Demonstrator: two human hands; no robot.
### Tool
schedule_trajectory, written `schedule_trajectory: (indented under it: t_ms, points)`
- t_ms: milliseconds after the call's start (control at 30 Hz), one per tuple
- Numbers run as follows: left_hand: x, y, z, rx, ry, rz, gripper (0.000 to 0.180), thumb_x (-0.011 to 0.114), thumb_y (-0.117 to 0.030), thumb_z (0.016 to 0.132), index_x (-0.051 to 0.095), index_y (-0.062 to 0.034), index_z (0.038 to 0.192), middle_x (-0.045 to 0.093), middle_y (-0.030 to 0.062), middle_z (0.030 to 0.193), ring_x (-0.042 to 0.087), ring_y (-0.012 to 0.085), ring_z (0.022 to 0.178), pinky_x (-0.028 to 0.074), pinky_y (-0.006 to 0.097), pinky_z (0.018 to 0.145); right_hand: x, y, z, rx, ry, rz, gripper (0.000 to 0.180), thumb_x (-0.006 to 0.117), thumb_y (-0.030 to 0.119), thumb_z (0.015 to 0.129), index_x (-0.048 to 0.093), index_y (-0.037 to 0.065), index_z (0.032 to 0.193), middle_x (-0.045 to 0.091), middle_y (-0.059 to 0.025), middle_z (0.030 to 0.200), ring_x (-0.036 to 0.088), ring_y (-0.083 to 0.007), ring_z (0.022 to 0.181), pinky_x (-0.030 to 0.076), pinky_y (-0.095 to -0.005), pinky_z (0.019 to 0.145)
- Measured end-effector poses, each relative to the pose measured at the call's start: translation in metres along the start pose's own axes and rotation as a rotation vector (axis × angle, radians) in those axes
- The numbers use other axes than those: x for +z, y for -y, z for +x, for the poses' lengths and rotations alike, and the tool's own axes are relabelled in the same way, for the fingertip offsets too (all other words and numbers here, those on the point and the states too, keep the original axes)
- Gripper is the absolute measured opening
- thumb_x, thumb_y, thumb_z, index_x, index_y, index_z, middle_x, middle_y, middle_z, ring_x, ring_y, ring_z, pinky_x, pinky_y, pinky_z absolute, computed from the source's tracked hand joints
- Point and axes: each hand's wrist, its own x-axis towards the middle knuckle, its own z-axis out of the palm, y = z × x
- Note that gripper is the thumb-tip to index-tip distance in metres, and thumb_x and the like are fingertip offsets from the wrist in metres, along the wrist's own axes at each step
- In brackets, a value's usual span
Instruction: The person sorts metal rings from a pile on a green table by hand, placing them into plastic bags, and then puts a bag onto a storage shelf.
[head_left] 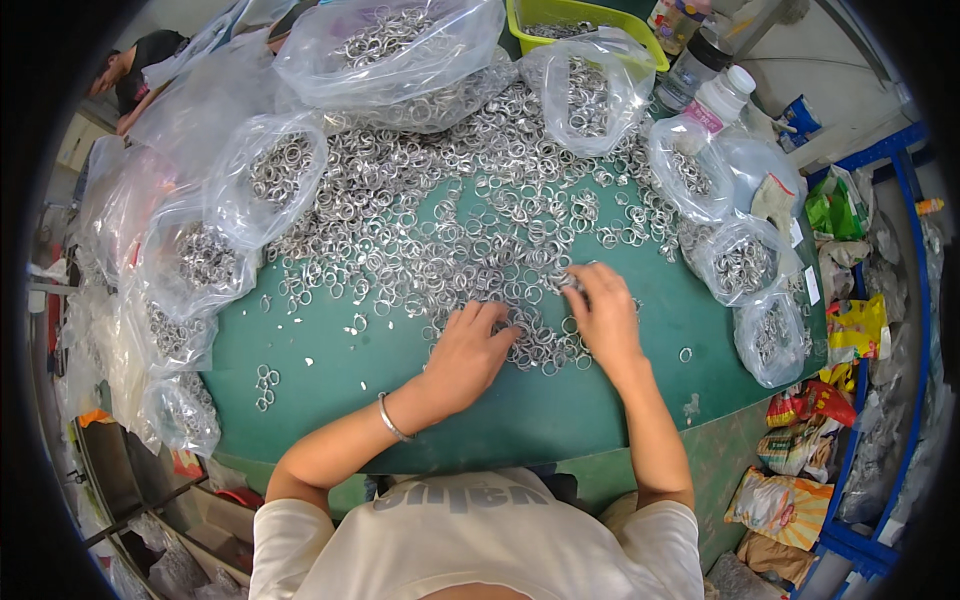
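A broad heap of silver metal rings (400, 190) spreads over the green tabletop (330, 410). My left hand (468, 352), with a bangle (394, 418) on its wrist, rests at the near edge of the heap. Its fingers are curled in and the thumb is drawn close to them; what lies between them is too small to make out. To its right, my right hand (606, 318) reaches over the heap's right side, fingers bent, thumb and forefinger slightly apart. Between the hands lies a small cluster of rings (545, 345).
Clear plastic bags of rings line the left, such as one bag (265, 180), and the right, such as another (770, 338). A yellow-green basket (640, 35), bottles (690, 70) and a blue metal rack (915, 300) stand around. Another person (140, 70) is at far left.
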Motion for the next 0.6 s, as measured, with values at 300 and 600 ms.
schedule_trajectory:
  t_ms: [300,600]
  points:
    - [0.005,0.002,0.021,-0.009,-0.039,0.035,0.022,0.061,-0.001,0.076,0.061,-0.0026,0.098,0.050,0.0102,0.095,0.048,0.0269,0.086,0.039,0.037,0.073,-0.025,-0.008,-0.002,0.206,-0.108,-0.106,0.018,0.066,0.005,0.076,0.063,0.005,0.094,0.054,-0.0093,0.102,0.048,-0.0275,0.095,0.039,-0.0390,0.081]
    - [0.031,0.006,0.063,-0.076,-0.093,-0.228,0.011,0.062,-0.008,0.081,0.059,-0.0035,0.090,0.052,0.0074,0.093,0.049,0.0193,0.078,0.039,0.029,0.064,-0.015,-0.012,0.003,0.113,-0.008,-0.059,0.023,0.069,0.006,0.073,0.063,0.005,0.095,0.056,-0.0079,0.101,0.050,-0.0272,0.095,0.037,-0.0375,0.079]
